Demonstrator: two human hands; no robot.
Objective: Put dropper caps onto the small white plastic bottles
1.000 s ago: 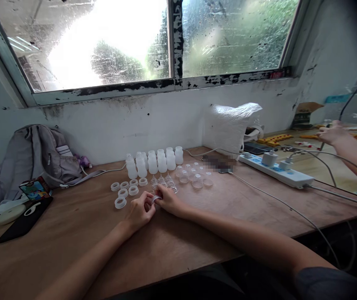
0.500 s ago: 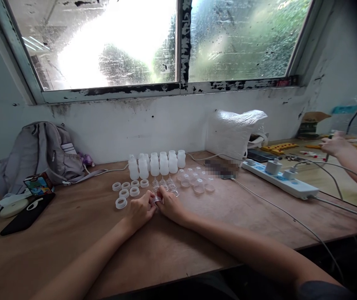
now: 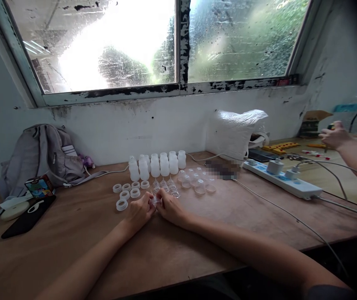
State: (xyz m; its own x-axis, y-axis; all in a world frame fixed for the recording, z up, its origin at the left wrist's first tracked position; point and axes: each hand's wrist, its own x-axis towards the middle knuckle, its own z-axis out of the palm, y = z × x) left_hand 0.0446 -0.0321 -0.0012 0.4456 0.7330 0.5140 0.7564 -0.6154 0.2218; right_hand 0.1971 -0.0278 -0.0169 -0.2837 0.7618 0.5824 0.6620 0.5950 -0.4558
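My left hand point(image 3: 140, 209) and my right hand point(image 3: 171, 207) meet low over the table, fingers pinched on a translucent bottle ring point(image 3: 155, 200) between them. The fingertips cover part of it, and I cannot make out whether a teat sits inside. Just beyond my fingers stand clear bottle teats point(image 3: 163, 183) in a cluster. To the left lie several loose white bottle rings point(image 3: 121, 204). Behind these, frosted baby bottles point(image 3: 155, 166) stand upright in a row. Clear domed caps point(image 3: 199, 187) are grouped on the right.
A power strip point(image 3: 283, 179) with plugs and cables lies to the right, near a blurred-out dark device point(image 3: 222, 168). A white plastic bag point(image 3: 228, 133) leans by the wall. On the left are a grey backpack point(image 3: 41, 154) and a black phone point(image 3: 28, 216). Another person's hand point(image 3: 337, 135) works at far right.
My two hands stay nearly in place, still pinching the ring, which looks turned slightly. At far right the other person's hand has shifted up a little. The view has moved very slightly.
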